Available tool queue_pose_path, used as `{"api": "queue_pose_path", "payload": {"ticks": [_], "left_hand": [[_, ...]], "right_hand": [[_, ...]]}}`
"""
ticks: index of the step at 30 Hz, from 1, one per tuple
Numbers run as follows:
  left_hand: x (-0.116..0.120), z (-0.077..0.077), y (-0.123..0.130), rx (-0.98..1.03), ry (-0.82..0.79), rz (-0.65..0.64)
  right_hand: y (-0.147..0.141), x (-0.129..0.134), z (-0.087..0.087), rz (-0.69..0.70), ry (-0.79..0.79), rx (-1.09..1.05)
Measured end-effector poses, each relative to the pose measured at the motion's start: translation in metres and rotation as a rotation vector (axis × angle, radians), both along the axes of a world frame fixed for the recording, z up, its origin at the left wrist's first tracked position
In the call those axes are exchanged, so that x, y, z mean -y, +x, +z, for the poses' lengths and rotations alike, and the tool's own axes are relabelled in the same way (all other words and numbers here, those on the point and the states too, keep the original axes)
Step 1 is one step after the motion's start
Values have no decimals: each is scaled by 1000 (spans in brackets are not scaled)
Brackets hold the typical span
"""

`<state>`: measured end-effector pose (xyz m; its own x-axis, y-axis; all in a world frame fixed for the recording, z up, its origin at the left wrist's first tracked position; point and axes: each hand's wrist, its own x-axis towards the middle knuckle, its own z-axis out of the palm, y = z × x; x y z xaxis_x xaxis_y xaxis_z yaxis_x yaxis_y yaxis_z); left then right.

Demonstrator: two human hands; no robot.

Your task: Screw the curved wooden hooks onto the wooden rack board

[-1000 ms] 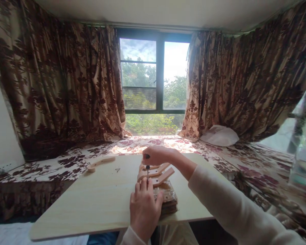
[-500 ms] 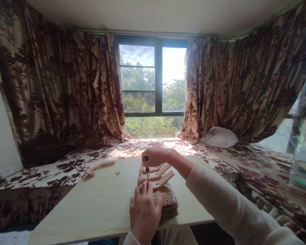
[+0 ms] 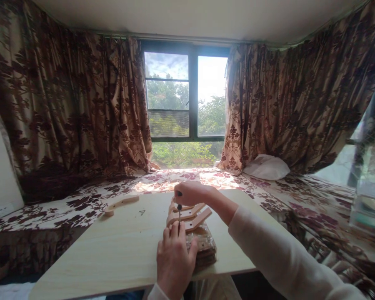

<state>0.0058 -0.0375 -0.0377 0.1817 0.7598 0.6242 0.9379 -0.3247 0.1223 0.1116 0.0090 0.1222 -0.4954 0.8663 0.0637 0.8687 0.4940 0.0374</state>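
My right hand (image 3: 189,191) is closed around the dark handle of a screwdriver (image 3: 179,214), which stands upright with its shaft pointing down. My left hand (image 3: 176,258) lies with fingers stretched forward and thumb apart, its fingertips against the nearest bent wooden piece (image 3: 201,220) beside the shaft. The screwdriver's tip is hidden behind those fingers. More pale wooden pieces of the same shape (image 3: 190,214) sit in a row behind it, with dark holes in them. Beneath them is a stack wrapped in clear plastic (image 3: 206,250), brownish inside.
A pale wooden table (image 3: 112,254) carries everything. One loose curved wooden piece (image 3: 123,203) lies at its far left, with small dark bits (image 3: 141,212), perhaps screws, nearby. Beyond are a flower-patterned covered ledge (image 3: 262,196), a white plastic bag (image 3: 267,166) and curtains (image 3: 112,108) beside a window.
The view has shifted slightly. Both hands keep nearly the same place, the right on the screwdriver handle and the left at the wooden piece.
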Motion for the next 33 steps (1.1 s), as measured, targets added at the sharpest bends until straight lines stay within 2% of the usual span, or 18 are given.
{"api": "queue_pose_path", "payload": {"ticks": [8,14,18,25,30,33], "left_hand": [[0,-2,0,7,-8,1],[-2,-4,0,15,-11,-4],[-1,-4,0,23,-18,-3],[-1,-5,-1,25,-15,-6],[-2,-4,0,26,-12,-9],[-2,-3,0,34,-21,-15]], "right_hand": [[-2,-1,5,15,-14,49],[-3,-1,5,-37,10,90],[-2,-1,9,8,-11,92],[-9,2,0,-51,74,58],[-7,0,10,29,16,59],[-6,-1,10,41,20,59]]}}
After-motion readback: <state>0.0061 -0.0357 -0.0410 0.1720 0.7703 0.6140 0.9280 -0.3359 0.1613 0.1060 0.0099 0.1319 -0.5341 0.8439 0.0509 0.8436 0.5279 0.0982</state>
